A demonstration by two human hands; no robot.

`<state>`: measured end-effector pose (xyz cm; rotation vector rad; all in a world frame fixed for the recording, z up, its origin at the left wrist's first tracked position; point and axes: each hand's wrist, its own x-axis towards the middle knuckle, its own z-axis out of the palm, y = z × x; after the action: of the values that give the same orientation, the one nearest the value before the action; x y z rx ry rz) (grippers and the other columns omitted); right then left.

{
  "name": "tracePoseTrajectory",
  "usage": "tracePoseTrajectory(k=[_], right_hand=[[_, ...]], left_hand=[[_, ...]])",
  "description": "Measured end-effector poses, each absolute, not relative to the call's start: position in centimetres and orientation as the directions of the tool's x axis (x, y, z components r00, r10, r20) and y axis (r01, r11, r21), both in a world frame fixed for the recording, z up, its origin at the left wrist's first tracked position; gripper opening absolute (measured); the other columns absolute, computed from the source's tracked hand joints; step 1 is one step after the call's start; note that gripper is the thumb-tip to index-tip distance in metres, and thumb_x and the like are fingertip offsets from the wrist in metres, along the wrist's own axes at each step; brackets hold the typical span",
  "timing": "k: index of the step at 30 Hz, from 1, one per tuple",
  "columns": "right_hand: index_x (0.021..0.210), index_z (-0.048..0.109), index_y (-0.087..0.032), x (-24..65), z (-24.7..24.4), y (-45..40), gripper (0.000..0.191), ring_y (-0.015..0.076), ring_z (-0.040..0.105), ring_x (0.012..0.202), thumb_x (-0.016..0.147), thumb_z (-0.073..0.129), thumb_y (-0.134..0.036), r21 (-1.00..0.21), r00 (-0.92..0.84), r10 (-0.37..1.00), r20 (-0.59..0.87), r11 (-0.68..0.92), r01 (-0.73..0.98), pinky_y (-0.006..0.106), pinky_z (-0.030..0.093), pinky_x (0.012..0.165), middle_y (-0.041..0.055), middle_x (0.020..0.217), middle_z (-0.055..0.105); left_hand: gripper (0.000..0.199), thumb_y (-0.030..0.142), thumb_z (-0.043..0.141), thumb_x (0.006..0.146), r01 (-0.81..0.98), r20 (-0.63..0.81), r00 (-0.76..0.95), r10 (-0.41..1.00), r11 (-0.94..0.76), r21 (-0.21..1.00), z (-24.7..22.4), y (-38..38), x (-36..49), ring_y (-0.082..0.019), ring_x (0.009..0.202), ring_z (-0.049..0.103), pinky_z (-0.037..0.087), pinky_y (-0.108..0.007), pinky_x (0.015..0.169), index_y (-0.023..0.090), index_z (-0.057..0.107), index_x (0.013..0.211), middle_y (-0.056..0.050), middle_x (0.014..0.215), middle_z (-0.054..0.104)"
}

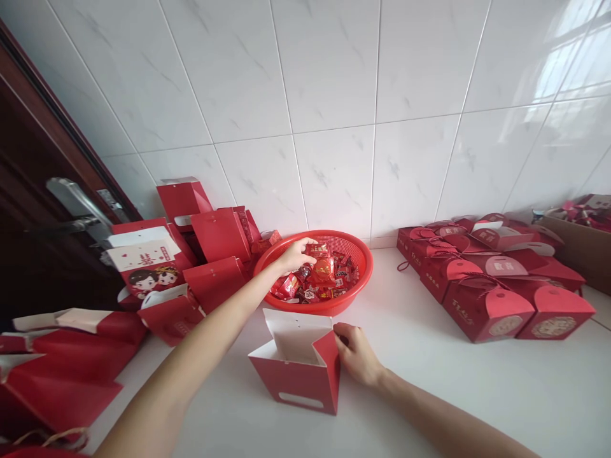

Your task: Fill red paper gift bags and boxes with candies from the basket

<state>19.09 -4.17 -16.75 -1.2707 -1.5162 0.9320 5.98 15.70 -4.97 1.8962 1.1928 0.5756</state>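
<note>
My left hand reaches over a red plastic basket at the middle of the counter. Its thumb and fingers close on the left edge of a small red candy packet on top of the pile. Below that packet lie several other wrapped candies, red and shiny. In front of the basket stands a red paper gift box with its white-lined top flaps raised. My right hand grips this box by its right side, the fingers partly hidden behind the edge.
Several red boxes with raised tops stand at the left, with more red cartons nearer me. Closed red boxes with cords are grouped at the right, beside a brown carton. A tiled wall backs the white counter. A door handle shows left.
</note>
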Motion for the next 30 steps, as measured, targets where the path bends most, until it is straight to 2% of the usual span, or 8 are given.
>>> tracePoseTrajectory(k=[2,5,10,14,17,21,26,30], right_hand=[[0.060,0.033,-0.022,19.1,-16.7,-4.2,0.031,0.0128,0.032,0.061,0.084,0.043,-0.039,-0.941,-0.047,0.984,0.174,0.180,0.287,0.026,0.027,0.053,-0.0023,0.061,0.036],[0.060,0.032,-0.022,19.1,-16.6,-4.1,0.031,0.0125,0.032,0.061,0.084,0.042,-0.039,-0.939,-0.048,0.984,0.171,0.178,0.294,0.026,0.027,0.054,-0.0023,0.062,0.036],[0.059,0.031,-0.022,19.1,-16.6,-4.1,0.031,0.0126,0.032,0.061,0.083,0.040,-0.041,-0.935,-0.050,0.984,0.169,0.177,0.307,0.027,0.026,0.055,-0.0024,0.061,0.037],[0.059,0.030,-0.022,19.1,-16.5,-4.1,0.032,0.0125,0.030,0.061,0.083,0.040,-0.041,-0.934,-0.052,0.985,0.167,0.175,0.312,0.027,0.026,0.056,-0.0027,0.061,0.036],[0.059,0.029,-0.023,19.1,-16.6,-4.1,0.032,0.0125,0.030,0.061,0.082,0.040,-0.041,-0.936,-0.049,0.985,0.163,0.170,0.309,0.027,0.026,0.055,-0.0026,0.061,0.035],[0.060,0.030,-0.022,19.1,-16.6,-4.1,0.031,0.0127,0.031,0.062,0.082,0.040,-0.040,-0.939,-0.049,0.985,0.163,0.170,0.299,0.027,0.026,0.055,-0.0022,0.061,0.037],[0.060,0.030,-0.022,19.1,-16.6,-4.2,0.031,0.0126,0.031,0.061,0.082,0.040,-0.040,-0.939,-0.048,0.986,0.162,0.169,0.300,0.027,0.025,0.055,-0.0023,0.062,0.036],[0.059,0.030,-0.022,19.1,-16.6,-4.2,0.032,0.0127,0.031,0.062,0.083,0.040,-0.041,-0.938,-0.053,0.986,0.159,0.168,0.302,0.027,0.026,0.055,-0.0023,0.062,0.036]], left_hand=[[0.065,0.008,0.066,0.073,0.530,-0.043,0.464,0.885,-0.239,0.814,-5.1,15.6,6.0,-0.017,0.090,0.069,0.057,-0.028,0.074,0.020,0.053,0.136,-0.017,0.140,0.055],[0.066,0.003,0.063,0.067,0.562,-0.012,0.518,0.856,-0.330,0.759,-5.3,15.4,6.0,-0.021,0.104,0.066,0.054,-0.024,0.070,0.020,0.059,0.130,-0.013,0.137,0.059],[0.063,0.000,0.056,0.062,0.734,-0.056,0.564,0.824,-0.468,0.492,-5.0,15.0,6.1,-0.019,0.084,0.068,0.051,-0.024,0.064,0.018,0.067,0.122,-0.008,0.127,0.068],[0.053,0.009,0.062,0.066,0.791,-0.109,0.573,0.813,-0.512,0.336,-4.3,14.5,6.1,-0.022,0.084,0.070,0.051,-0.025,0.068,0.021,0.071,0.118,-0.004,0.105,0.074],[0.037,0.019,0.066,0.072,0.787,-0.154,0.590,0.792,-0.523,0.326,-4.1,14.2,6.1,-0.021,0.084,0.069,0.050,-0.025,0.069,0.020,0.073,0.108,-0.003,0.095,0.075],[0.021,0.023,0.066,0.075,0.757,-0.139,0.634,0.761,-0.573,0.314,-4.2,14.4,6.0,-0.020,0.086,0.069,0.049,-0.024,0.073,0.021,0.076,0.093,-0.002,0.093,0.075],[0.040,0.018,0.073,0.069,0.755,-0.114,0.630,0.768,-0.571,0.323,-4.5,14.9,6.0,-0.023,0.095,0.070,0.052,-0.026,0.078,0.021,0.074,0.109,-0.005,0.110,0.075],[0.054,0.020,0.079,0.066,0.734,-0.096,0.614,0.783,-0.521,0.435,-4.8,15.6,5.7,-0.025,0.097,0.069,0.053,-0.030,0.082,0.018,0.071,0.120,-0.009,0.108,0.075]])
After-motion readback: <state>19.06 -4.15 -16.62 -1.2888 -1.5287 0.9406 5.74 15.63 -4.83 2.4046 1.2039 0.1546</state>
